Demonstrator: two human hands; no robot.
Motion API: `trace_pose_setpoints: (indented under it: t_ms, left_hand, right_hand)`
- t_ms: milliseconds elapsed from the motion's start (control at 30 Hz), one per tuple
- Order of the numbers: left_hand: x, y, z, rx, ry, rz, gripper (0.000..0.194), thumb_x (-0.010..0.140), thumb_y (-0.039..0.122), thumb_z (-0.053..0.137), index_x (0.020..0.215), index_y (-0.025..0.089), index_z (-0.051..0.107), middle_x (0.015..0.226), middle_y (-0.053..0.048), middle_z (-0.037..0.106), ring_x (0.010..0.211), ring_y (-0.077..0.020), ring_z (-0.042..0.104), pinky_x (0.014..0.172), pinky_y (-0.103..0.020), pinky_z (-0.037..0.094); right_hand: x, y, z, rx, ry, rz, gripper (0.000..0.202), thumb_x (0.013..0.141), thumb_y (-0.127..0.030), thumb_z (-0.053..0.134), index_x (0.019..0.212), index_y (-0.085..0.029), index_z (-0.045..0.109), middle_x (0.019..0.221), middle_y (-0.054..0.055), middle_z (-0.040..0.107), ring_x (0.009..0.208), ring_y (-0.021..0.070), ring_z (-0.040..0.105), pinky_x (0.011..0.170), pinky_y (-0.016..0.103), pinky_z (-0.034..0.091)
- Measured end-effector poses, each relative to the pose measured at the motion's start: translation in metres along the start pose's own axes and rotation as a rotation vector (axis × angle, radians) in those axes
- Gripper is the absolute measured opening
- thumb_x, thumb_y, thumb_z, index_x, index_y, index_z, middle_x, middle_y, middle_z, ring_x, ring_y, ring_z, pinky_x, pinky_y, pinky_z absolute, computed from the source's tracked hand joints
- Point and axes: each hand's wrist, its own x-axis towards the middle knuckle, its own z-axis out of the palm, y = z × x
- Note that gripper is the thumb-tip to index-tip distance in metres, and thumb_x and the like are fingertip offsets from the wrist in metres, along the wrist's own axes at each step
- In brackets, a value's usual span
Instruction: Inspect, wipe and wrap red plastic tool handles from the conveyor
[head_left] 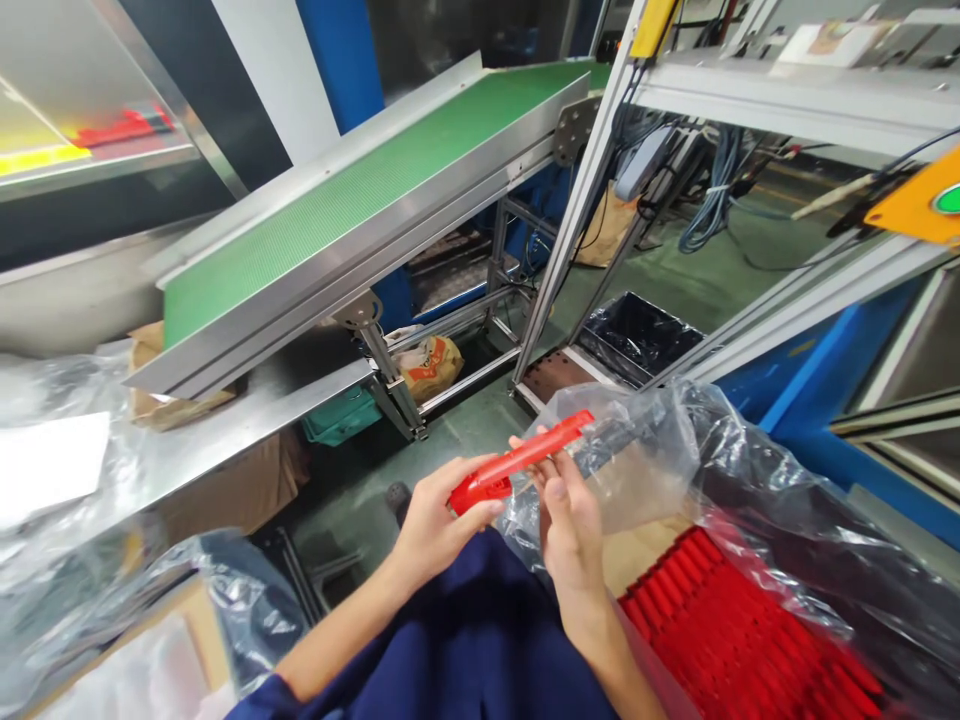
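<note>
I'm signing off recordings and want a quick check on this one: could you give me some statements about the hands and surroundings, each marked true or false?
1. The left hand holds the wider end of the red part. True.
2. The right hand is well away from that part. False: its fingers are at the part too.
3. The conveyor belt is green. True.
4. The rows of red pieces lie on the person's left. False: they lie on the right.
5. The person's clothing is dark blue. True.
</note>
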Motion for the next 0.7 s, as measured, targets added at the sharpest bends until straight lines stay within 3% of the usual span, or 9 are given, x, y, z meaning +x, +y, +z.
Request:
trace_pose_setpoints:
  t_ms: [133, 267, 500, 633, 700]
  left_hand:
    - [0.002, -0.004, -0.003, 0.262, 0.105, 0.257, 0.046, 0.085, 0.051, 0.070, 0.118, 0.019, 0.068, 0.094, -0.008, 0.070, 0.081, -0.0196, 0.065, 0.080, -0.030, 0.056]
    - [0.003, -0.007, -0.004, 0.323, 0.108, 0.334, 0.045, 0.088, 0.048, 0.068, 0.122, 0.019, 0.065, 0.101, -0.010, 0.070, 0.088, -0.0206, 0.066, 0.083, -0.032, 0.056]
    - [0.004, -0.003, -0.006, 0.229, 0.075, 0.241, 0.055, 0.083, 0.057, 0.069, 0.123, 0.020, 0.065, 0.097, -0.009, 0.071, 0.082, -0.0199, 0.066, 0.079, -0.031, 0.055]
    - [0.005, 0.004, -0.007, 0.198, -0.045, 0.109, 0.047, 0.083, 0.050, 0.070, 0.118, 0.019, 0.068, 0.100, -0.008, 0.073, 0.081, -0.0205, 0.067, 0.077, -0.028, 0.053]
    - [0.004, 0.007, -0.007, 0.177, -0.099, 0.042, 0.045, 0.084, 0.046, 0.068, 0.119, 0.018, 0.068, 0.091, -0.006, 0.074, 0.072, -0.0185, 0.066, 0.071, -0.025, 0.052]
  right_hand:
    - [0.003, 0.001, -0.001, 0.016, 0.034, 0.017, 0.063, 0.086, -0.055, 0.066, 0.135, -0.018, 0.054, 0.118, 0.014, 0.071, 0.112, 0.0268, 0.066, 0.099, 0.042, 0.051]
    - [0.004, 0.002, -0.001, 0.097, 0.078, 0.048, 0.059, 0.081, -0.050, 0.073, 0.130, -0.019, 0.058, 0.114, 0.013, 0.073, 0.103, 0.0257, 0.070, 0.095, 0.041, 0.053]
    - [0.005, -0.002, 0.004, 0.106, 0.153, 0.028, 0.061, 0.070, -0.060, 0.078, 0.116, -0.021, 0.066, 0.101, 0.012, 0.076, 0.086, 0.0251, 0.073, 0.085, 0.042, 0.057]
    - [0.007, -0.001, 0.004, 0.046, 0.158, 0.024, 0.067, 0.072, -0.063, 0.076, 0.121, -0.018, 0.064, 0.097, 0.013, 0.076, 0.086, 0.0265, 0.073, 0.084, 0.042, 0.057]
    - [0.008, -0.001, 0.004, 0.051, 0.116, 0.046, 0.072, 0.073, -0.061, 0.076, 0.128, -0.018, 0.060, 0.101, 0.014, 0.076, 0.092, 0.0272, 0.072, 0.087, 0.042, 0.057]
